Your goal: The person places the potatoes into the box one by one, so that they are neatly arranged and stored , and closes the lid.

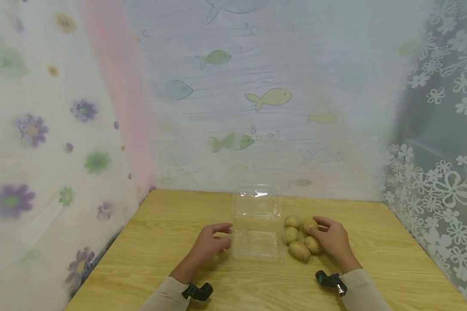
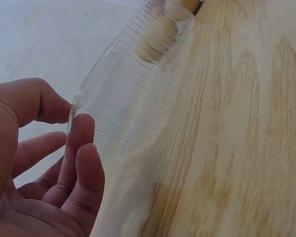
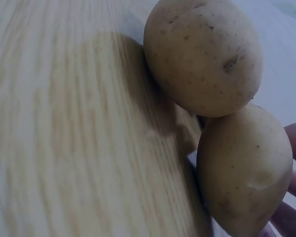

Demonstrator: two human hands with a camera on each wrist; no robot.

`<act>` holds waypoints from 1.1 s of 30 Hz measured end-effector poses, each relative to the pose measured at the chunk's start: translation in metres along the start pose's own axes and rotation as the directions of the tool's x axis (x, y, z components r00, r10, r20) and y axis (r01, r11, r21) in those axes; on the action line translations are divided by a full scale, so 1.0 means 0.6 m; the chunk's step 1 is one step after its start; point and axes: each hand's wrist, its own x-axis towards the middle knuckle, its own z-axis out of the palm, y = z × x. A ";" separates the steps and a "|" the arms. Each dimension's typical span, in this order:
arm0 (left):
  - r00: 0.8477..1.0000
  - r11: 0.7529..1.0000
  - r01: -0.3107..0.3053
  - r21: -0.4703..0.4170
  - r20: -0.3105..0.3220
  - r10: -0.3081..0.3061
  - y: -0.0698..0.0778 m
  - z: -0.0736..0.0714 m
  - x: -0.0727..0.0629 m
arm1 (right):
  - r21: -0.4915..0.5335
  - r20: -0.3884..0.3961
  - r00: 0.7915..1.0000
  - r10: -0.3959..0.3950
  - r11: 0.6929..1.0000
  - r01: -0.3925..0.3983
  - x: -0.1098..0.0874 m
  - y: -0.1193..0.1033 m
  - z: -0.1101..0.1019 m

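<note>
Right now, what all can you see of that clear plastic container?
The clear plastic container lies open on the wood-grained table, its ribbed tray on the near side and its raised lid on the far side. It is see-through, looks thin and shiny, and has rounded corners. The left grip appears to pinch its left rim. Potatoes lie close by on its right; whether any touches it is unclear.

Clear plastic clamshell container (image 1: 256, 245): base down on bench (image 1: 257, 289), lid open at rear, left hand (image 1: 209, 242) touching its edge. Five tan, speckled potatoes (image 1: 299, 251) visible, clustered just right; right hand (image 1: 334, 242) grips the rear-right potato (image 1: 309, 223).
</note>
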 end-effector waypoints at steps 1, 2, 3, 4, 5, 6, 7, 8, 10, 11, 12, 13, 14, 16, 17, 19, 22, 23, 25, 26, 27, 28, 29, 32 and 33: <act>1.000 1.000 -0.001 0.001 -0.002 0.001 0.001 0.000 -0.001 | 0.005 0.001 1.000 -0.003 1.000 0.003 0.000 -0.001 -0.001; 1.000 1.000 0.000 0.001 -0.004 0.000 0.002 0.000 -0.002 | 0.008 0.001 1.000 -0.005 1.000 0.005 -0.001 -0.003 -0.001; 1.000 1.000 0.003 0.006 -0.006 -0.003 0.003 0.000 -0.004 | 0.009 0.002 1.000 -0.007 1.000 0.007 -0.001 -0.005 -0.002; 1.000 1.000 0.008 0.012 -0.008 -0.008 0.005 0.001 -0.005 | 0.011 0.003 1.000 -0.009 1.000 0.009 -0.002 -0.006 -0.003; 1.000 1.000 0.013 0.020 -0.009 -0.013 0.006 0.001 -0.007 | 0.011 0.004 1.000 -0.011 1.000 0.011 -0.002 -0.008 -0.004; 1.000 0.999 0.019 0.029 -0.010 -0.019 0.008 0.002 -0.008 | 0.016 0.006 1.000 -0.013 1.000 0.012 -0.003 -0.010 -0.005; 1.000 0.999 0.024 0.038 -0.010 -0.024 0.009 0.003 -0.009 | 0.015 0.007 1.000 -0.015 1.000 0.015 -0.003 -0.012 -0.006; 1.000 0.998 0.026 0.050 -0.009 -0.025 0.011 0.003 -0.010 | 0.014 0.006 1.000 -0.016 1.000 0.015 -0.004 -0.014 -0.007; 1.000 0.997 0.018 0.071 -0.008 -0.017 0.013 0.005 -0.010 | 0.016 0.005 1.000 -0.019 1.000 0.019 -0.004 -0.017 -0.009; 1.000 0.997 0.012 0.077 -0.004 -0.011 0.014 0.006 -0.010 | 0.016 0.005 1.000 -0.020 1.000 0.020 -0.005 -0.019 -0.011; 1.000 0.997 0.002 0.081 -0.001 -0.002 0.014 0.007 -0.009 | 0.018 0.004 1.000 -0.020 1.000 0.020 -0.005 -0.021 -0.013; 1.000 0.996 -0.008 0.084 0.002 0.008 0.014 0.008 -0.009 | 0.018 0.004 1.000 -0.020 1.000 0.020 -0.005 -0.023 -0.014; 1.000 0.996 -0.019 0.084 0.005 0.019 0.014 0.009 -0.009 | 0.022 0.004 1.000 -0.019 1.000 0.019 -0.006 -0.025 -0.015; 1.000 0.996 -0.030 0.082 0.012 0.029 0.014 0.010 -0.009 | 0.028 0.005 1.000 -0.020 0.999 0.020 -0.006 -0.029 -0.018; 0.999 0.996 -0.034 0.083 0.013 0.033 0.014 0.011 -0.009 | 0.031 0.003 1.000 -0.023 0.999 0.023 -0.006 -0.031 -0.019; 0.999 0.995 -0.046 0.093 0.013 0.045 0.014 0.012 -0.010 | 0.038 -0.006 0.999 -0.032 0.999 0.032 -0.005 -0.035 -0.021; 0.998 0.991 -0.063 0.115 0.010 0.062 0.014 0.013 -0.012 | 0.047 -0.012 0.999 -0.053 0.997 0.053 -0.004 -0.044 -0.023; 0.998 0.990 -0.068 0.122 0.010 0.068 0.015 0.013 -0.012 | 0.052 -0.011 0.998 -0.057 0.997 0.058 -0.004 -0.048 -0.023; 0.997 0.989 -0.076 0.129 0.011 0.076 0.015 0.013 -0.014 | 0.066 -0.005 0.998 -0.060 0.996 0.060 -0.003 -0.056 -0.023; 0.997 0.988 -0.077 0.130 0.011 0.076 0.016 0.013 -0.015 | 0.074 -0.001 0.998 -0.060 0.995 0.060 -0.003 -0.061 -0.023; 0.997 0.988 -0.079 0.135 0.011 0.078 0.016 0.014 -0.016 | 0.081 0.002 0.998 -0.061 0.995 0.061 -0.002 -0.065 -0.022; 0.997 0.987 -0.076 0.140 0.010 0.075 0.017 0.014 -0.017 | 0.087 0.000 0.998 -0.060 0.994 0.060 -0.002 -0.069 -0.021; 0.997 0.987 -0.077 0.144 0.009 0.077 0.017 0.015 -0.017 | 0.093 0.000 0.998 -0.062 0.994 0.062 -0.001 -0.073 -0.019; 0.997 0.983 -0.081 0.164 0.005 0.081 0.019 0.017 -0.020 | 0.103 0.004 0.997 -0.076 0.992 0.075 -0.001 -0.085 -0.014; 0.996 0.982 -0.084 0.172 0.002 0.085 0.020 0.018 -0.021 | 0.107 0.004 0.997 -0.082 0.991 0.081 -0.001 -0.089 -0.012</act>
